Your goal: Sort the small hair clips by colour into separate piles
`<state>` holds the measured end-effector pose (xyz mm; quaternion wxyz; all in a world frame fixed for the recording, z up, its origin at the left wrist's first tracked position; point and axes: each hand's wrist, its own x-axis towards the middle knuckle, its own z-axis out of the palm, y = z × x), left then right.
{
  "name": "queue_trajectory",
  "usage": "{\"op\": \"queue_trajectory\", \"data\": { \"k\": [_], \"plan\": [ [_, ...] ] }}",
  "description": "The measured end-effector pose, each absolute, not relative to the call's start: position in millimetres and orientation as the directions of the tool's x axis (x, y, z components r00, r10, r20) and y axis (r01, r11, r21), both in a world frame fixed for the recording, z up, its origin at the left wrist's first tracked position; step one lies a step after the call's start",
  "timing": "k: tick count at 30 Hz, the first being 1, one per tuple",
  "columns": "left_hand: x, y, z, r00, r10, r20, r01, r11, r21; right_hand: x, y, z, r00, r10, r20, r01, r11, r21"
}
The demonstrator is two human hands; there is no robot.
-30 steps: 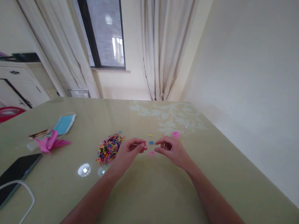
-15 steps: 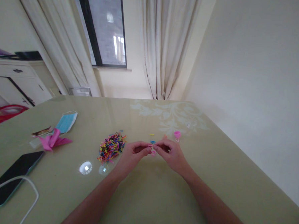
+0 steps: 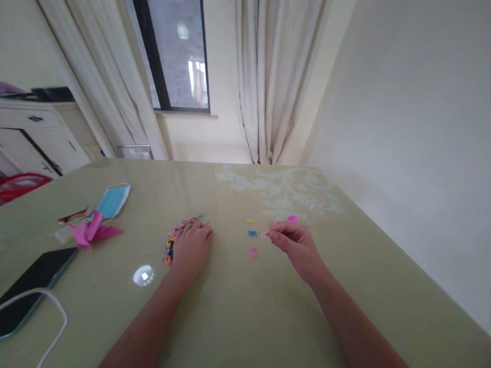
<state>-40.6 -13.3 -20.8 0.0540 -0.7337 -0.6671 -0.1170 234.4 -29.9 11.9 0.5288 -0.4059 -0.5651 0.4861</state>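
Note:
My left hand (image 3: 191,247) lies over a pile of small multicoloured rubber bands (image 3: 169,250), its fingers spread down onto them and covering most of the heap. The fingertips are partly hidden, and I cannot see a band between them. To the right, my right hand (image 3: 295,246) is closed in a pinch, holding a small pale pink rubber band (image 3: 264,235) just above the table. Close to it lie blue bands (image 3: 252,234), a yellow band (image 3: 250,221) and pink bands (image 3: 252,252). A pink ring-like piece (image 3: 293,219) shows just behind the right hand.
On the left are a black phone or tablet (image 3: 30,288) with a white cable (image 3: 60,306) across it, a pink folded-paper piece (image 3: 93,230) and a blue face mask (image 3: 113,201). A round reflection shines on the glossy table (image 3: 238,326). A wall (image 3: 428,160) borders the right side.
My hands have parted. The left moved left from the pinch onto the rubber band pile; the right shifted slightly right, still pinching the pale pink band.

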Motion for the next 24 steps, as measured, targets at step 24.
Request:
{"op": "queue_trajectory", "data": {
  "k": [24],
  "plan": [
    [-29.6, -1.6, -21.3, 0.001, 0.972, 0.234, 0.306, -0.223, 0.926, 223.6, -22.3, -15.9, -0.266, 0.961, 0.080, 0.548, 0.219, -0.807]
  ]
}}
